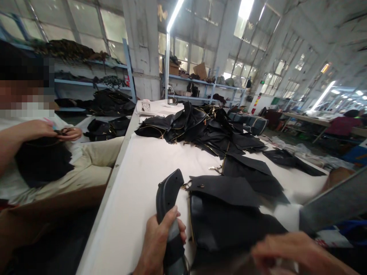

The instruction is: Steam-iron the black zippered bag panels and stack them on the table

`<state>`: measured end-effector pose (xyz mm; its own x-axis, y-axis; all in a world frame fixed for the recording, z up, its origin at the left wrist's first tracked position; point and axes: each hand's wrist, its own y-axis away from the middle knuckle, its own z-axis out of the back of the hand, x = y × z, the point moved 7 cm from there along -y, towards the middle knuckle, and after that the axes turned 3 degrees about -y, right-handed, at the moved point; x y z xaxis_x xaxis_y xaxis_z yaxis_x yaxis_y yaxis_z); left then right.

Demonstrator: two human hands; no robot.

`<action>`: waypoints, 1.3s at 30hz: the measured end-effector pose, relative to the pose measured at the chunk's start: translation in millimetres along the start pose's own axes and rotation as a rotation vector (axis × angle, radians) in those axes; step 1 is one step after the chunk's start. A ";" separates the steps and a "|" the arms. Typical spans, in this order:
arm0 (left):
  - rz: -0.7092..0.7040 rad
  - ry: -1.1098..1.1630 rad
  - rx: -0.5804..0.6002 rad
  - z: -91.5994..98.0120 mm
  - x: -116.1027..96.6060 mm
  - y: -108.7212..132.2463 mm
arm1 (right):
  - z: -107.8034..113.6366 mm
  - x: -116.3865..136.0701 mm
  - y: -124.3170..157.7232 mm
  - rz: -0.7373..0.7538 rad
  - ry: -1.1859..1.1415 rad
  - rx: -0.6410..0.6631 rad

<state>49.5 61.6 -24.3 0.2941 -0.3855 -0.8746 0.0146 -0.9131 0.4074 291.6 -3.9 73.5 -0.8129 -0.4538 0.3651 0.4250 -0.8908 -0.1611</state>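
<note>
My left hand is wrapped around a black and grey handheld tool, its wide, angled head pointing up and away from me. The kind of tool is not clear. Just right of it a black leather piece with a gold zipper along its left edge lies on the white table. A flap with a small metal fitting is at its top. My right hand is over the lower right of this piece, smeared by motion, so its fingers are unclear.
A heap of black zippered pieces covers the table's far part. At left, a seated person works on a black piece. A grey metal bar slants in at right. Blue shelves stand behind.
</note>
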 end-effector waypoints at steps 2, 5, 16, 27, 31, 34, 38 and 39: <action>0.010 -0.019 0.008 0.0 1.7 -0.8 | -1.0 -3.5 -38.2 -0.001 -0.026 -0.005; 0.020 -0.051 0.023 0.1 3.6 -2.6 | -2.5 -6.7 -88.9 -0.056 -0.157 0.252; 0.060 -0.042 0.041 -6.1 7.0 1.3 | -61.2 -39.3 -136.6 -0.035 0.460 0.180; 0.063 -0.158 0.147 -12.1 21.4 -3.7 | -101.8 -33.1 -134.8 0.256 0.718 -0.318; 0.065 -0.200 0.201 -17.2 29.2 -4.6 | -89.6 -24.2 -124.9 0.378 0.666 -0.501; 0.073 -0.197 0.198 -17.9 31.7 -5.1 | -89.2 -27.9 -124.6 0.433 0.616 -0.512; 0.111 -0.191 0.155 -13.1 32.9 -7.9 | -93.3 -40.6 -132.3 0.292 0.587 -0.395; 0.118 -0.187 0.130 -10.0 32.8 -9.5 | -92.6 -43.0 -132.6 0.223 0.560 -0.360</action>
<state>68.6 58.9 -54.2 0.1041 -0.4975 -0.8612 -0.1362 -0.8649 0.4831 233.4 131.5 -5.7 -0.8458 -0.4845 -0.2233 0.5254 -0.6840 -0.5061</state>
